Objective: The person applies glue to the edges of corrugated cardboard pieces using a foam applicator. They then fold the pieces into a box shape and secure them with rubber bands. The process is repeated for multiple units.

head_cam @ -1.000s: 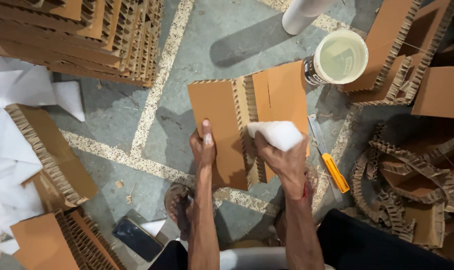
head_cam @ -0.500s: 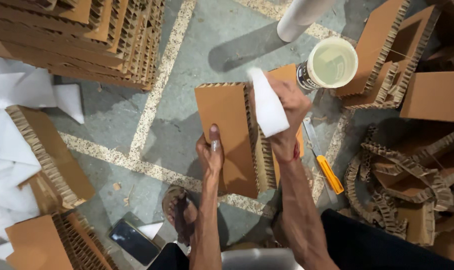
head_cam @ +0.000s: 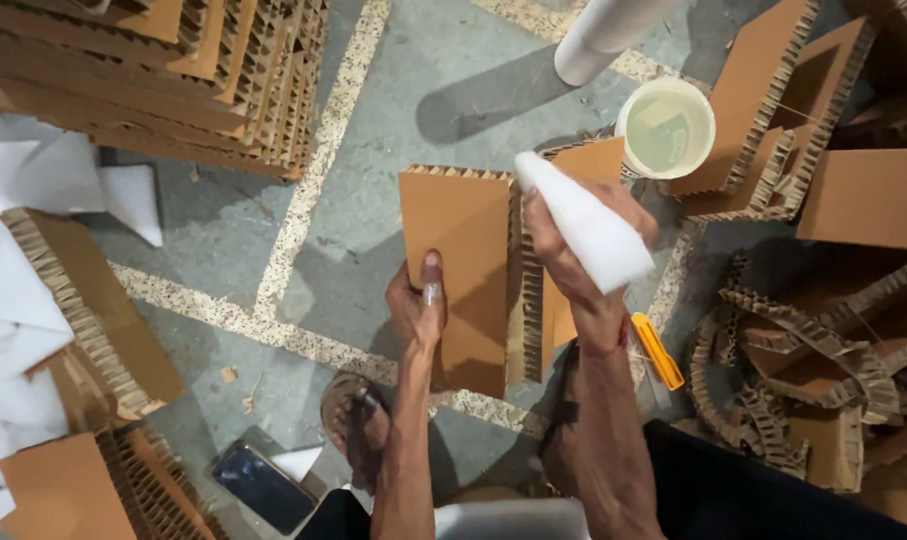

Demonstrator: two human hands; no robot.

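A: Board [head_cam: 454, 270] status?
B: Flat on floor [head_cam: 404, 90]; left hand [head_cam: 419, 305] presses its lower left edge, thumb on top.
A: Right hand [head_cam: 574, 250]?
B: Closed around white cloth [head_cam: 589, 225], raised over the second board [head_cam: 584, 165].
A: Surroundings?
B: Glue cup [head_cam: 666, 128] just beyond; yellow knife [head_cam: 658, 352] right of wrist.

Both arms are bare to the elbow, no sleeves, no gloves on the hands. The right wrist [head_cam: 606, 335] wears a thin red thread band. Below it, dark trousers [head_cam: 764, 490] cover the legs; the left foot [head_cam: 359, 425] wears a brown strapped sandal.
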